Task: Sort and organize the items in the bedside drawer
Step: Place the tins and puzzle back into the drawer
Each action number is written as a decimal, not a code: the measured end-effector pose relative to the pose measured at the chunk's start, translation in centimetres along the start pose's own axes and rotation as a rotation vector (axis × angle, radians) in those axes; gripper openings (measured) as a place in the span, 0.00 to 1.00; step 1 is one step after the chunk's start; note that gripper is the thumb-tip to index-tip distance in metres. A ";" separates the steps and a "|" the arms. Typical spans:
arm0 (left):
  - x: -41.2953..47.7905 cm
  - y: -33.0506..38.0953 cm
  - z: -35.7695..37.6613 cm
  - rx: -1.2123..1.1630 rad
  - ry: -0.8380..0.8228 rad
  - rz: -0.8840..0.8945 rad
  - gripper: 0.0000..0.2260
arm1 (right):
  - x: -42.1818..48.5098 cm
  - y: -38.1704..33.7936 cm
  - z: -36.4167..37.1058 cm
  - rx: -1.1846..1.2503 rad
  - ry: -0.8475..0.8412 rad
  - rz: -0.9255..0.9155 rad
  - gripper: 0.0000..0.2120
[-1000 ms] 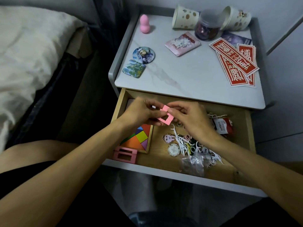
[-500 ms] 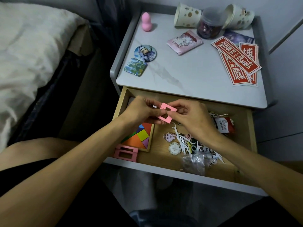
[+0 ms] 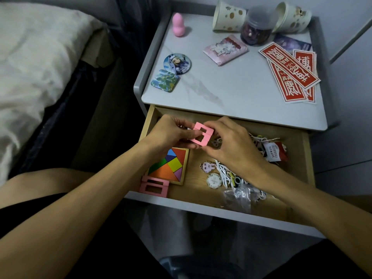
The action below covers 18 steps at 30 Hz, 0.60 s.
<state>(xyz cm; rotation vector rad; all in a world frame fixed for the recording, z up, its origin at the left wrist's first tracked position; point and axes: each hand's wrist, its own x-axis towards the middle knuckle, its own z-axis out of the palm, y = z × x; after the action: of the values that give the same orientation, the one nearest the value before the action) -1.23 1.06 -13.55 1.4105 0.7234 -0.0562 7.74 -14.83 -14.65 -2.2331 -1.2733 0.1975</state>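
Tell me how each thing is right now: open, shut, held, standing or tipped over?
drawer: open
pink frames: held over the drawer
left hand: pinching the frames
right hand: pinching the frames
tangram puzzle: lying flat in the drawer
spare pink frames: stacked in the drawer
left paper cup: on its side
right paper cup: on its side
jar: upright, lid on
pink toy: standing upright

A single wide-angle view from the person's head looks forward and steeply down, close above the open drawer [image 3: 307, 158] at the frame's centre. The tabletop [image 3: 241, 93] fills the upper right. The bed [image 3: 30, 57] curves away at the upper left.
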 end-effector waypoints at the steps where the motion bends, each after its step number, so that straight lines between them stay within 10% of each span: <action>1: 0.0 0.0 0.0 0.003 -0.002 0.006 0.05 | 0.0 0.0 0.0 -0.003 -0.002 0.000 0.26; 18: 0.2 0.3 -0.5 0.079 -0.061 -0.019 0.06 | 0.0 -0.5 0.0 0.011 0.002 -0.011 0.25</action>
<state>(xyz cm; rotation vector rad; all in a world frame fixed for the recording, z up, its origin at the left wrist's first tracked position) -1.19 1.63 -13.38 1.4715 0.6899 -0.1436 7.38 -14.63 -14.37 -2.2166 -1.2800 0.1980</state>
